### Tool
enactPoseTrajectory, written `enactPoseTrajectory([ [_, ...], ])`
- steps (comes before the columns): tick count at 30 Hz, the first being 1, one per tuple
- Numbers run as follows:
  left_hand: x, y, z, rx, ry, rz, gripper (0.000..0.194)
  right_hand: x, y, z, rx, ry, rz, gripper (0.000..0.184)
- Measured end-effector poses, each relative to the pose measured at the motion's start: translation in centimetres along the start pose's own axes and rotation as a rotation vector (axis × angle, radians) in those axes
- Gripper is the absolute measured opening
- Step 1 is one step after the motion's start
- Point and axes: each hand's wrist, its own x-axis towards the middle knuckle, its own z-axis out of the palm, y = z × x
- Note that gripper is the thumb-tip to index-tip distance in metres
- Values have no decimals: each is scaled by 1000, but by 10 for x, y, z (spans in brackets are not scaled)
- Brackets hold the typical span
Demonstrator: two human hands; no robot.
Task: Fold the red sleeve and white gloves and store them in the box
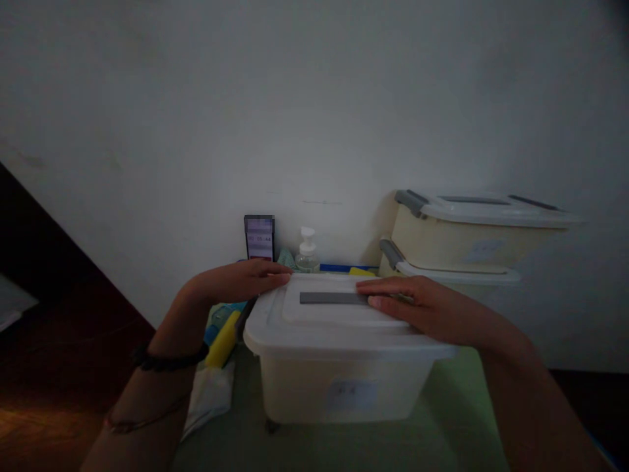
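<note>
A cream plastic storage box point(304, 387) with a white lid point(314, 334) stands in front of me on a green surface. A grey strip runs along the lid's middle, and a small label is on the front wall. My left hand point(246, 278) reaches over the lid's far left corner, its fingers stretched out to the right. Palm down on the right half of the lid lies my right hand point(417, 301), fingers extended and slightly apart. Both hands touch the lid. What lies under the palms is hidden.
Two similar boxes with grey latches, an upper box point(472, 236) on a lower box point(452, 276), stand at the right by the wall. Behind the lid are a pump bottle point(307, 252) and an upright phone point(259, 237). A yellow object point(223, 341) and white cloth or paper point(211, 390) lie left.
</note>
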Motion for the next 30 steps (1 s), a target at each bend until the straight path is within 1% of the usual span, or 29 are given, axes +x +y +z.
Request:
enactPoseTrajectory([
  [5, 2, -1, 1, 29, -7, -10, 51, -1, -2, 1, -45, 8, -24, 40],
  [9, -1, 2, -1, 40, -36, 24, 45, -2, -6, 2, -54, 8, 20, 39],
  [12, -2, 7, 0, 71, -79, 58, 40, -5, -9, 4, -35, -10, 24, 34],
  [15, -2, 12, 1, 90, -121, 64, 38, -10, -12, 6, -59, -5, 3, 28],
  [19, -3, 17, 0, 98, -125, 47, 39, -14, -19, 11, -142, -31, 9, 18],
  [21, -4, 19, -1, 103, -124, 44, 37, -15, -25, 15, -168, -22, 17, 20],
  [23, -4, 20, -1, 109, -123, 43, 36, -15, -30, 18, -177, 14, 26, 28],
  [25, -5, 21, -1, 119, -121, 32, 37, -14, -33, 21, -163, 12, 15, 32],
  [28, -6, 20, 1, 141, -102, 17, 38, -13, -34, 21, -134, -26, -10, 30],
  [30, -6, 20, 2, 154, -80, 6, 40, -13, -34, 20, -126, -30, 4, 28],
])
